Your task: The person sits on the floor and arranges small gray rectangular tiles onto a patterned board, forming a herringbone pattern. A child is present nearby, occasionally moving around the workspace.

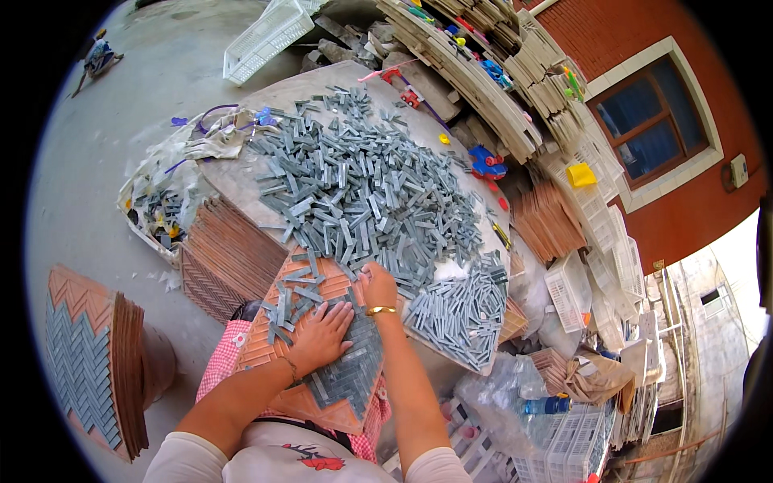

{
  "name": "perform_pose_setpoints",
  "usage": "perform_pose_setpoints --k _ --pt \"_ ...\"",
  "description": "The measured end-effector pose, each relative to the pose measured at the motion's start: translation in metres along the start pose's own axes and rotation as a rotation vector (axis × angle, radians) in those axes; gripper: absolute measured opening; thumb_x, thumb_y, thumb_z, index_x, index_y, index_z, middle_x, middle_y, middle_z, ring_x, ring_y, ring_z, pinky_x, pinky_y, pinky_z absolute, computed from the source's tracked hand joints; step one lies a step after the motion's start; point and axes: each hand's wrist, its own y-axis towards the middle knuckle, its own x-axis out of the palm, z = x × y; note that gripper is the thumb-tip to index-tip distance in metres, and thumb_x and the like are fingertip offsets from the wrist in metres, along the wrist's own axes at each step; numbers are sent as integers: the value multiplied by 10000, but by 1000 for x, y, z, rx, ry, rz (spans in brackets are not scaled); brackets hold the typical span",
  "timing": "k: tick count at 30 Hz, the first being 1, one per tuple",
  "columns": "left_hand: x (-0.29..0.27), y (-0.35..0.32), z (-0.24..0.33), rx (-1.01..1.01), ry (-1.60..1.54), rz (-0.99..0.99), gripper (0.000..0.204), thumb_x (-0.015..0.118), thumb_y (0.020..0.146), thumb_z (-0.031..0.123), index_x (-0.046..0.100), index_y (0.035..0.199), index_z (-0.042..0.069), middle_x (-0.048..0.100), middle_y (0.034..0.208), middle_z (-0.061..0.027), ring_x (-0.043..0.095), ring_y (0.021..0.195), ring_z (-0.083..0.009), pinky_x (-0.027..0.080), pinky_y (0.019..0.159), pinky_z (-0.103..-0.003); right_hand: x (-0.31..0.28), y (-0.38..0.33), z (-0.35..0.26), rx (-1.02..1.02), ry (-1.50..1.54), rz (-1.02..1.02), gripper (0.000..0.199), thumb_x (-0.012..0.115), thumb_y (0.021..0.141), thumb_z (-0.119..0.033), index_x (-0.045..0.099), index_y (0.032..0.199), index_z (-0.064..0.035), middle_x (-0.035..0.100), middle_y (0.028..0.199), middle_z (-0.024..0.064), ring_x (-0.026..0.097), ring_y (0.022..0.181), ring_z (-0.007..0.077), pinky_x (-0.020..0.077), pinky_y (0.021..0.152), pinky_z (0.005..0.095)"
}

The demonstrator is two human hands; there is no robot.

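An orange herringbone mould board (326, 414) lies tilted across my lap, its near right part filled with dark grey tile strips (346, 374) in a zigzag. My left hand (322, 334) rests flat on the board, palm down and fingers stretched out, touching the laid strips. Loose grey strips (283, 306) lie scattered on the board's left half. At the board's far edge, beside the big heap of grey tile strips (362, 189), my right hand (376, 286) has its fingers curled together. Whatever they may hold is hidden.
A stack of orange boards (233, 253) stands left of the heap. Farther left, a tile-filled board tops another stack (84, 370). Thinner strips (455, 314) lie at right. White plastic crates (568, 290), a toy plane (487, 163) and a bag (153, 201) surround the table.
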Motion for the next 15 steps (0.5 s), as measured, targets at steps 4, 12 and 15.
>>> perform_pose_setpoints --k 4,12,15 --pt "1 -1 -2 -9 10 -14 671 471 884 418 328 1377 -15 310 1453 -137 244 1364 -266 144 1123 -456 10 15 -29 367 -121 68 404 710 751 -273 541 1048 -58 653 866 172 625 791 367 483 683 451" --pt "-1 0 -1 -20 20 -42 673 452 890 423 314 1384 -13 302 1459 -135 222 1374 -261 129 1128 -451 9 20 -30 496 25 9 536 757 686 -291 514 1099 -51 655 917 184 632 815 359 493 728 425" --pt "2 0 -1 -17 19 -37 670 443 895 424 312 1386 -11 299 1461 -135 222 1374 -259 127 1129 -449 17 20 -13 452 109 48 472 733 717 -218 494 1106 -97 649 885 136 621 817 360 480 705 453"
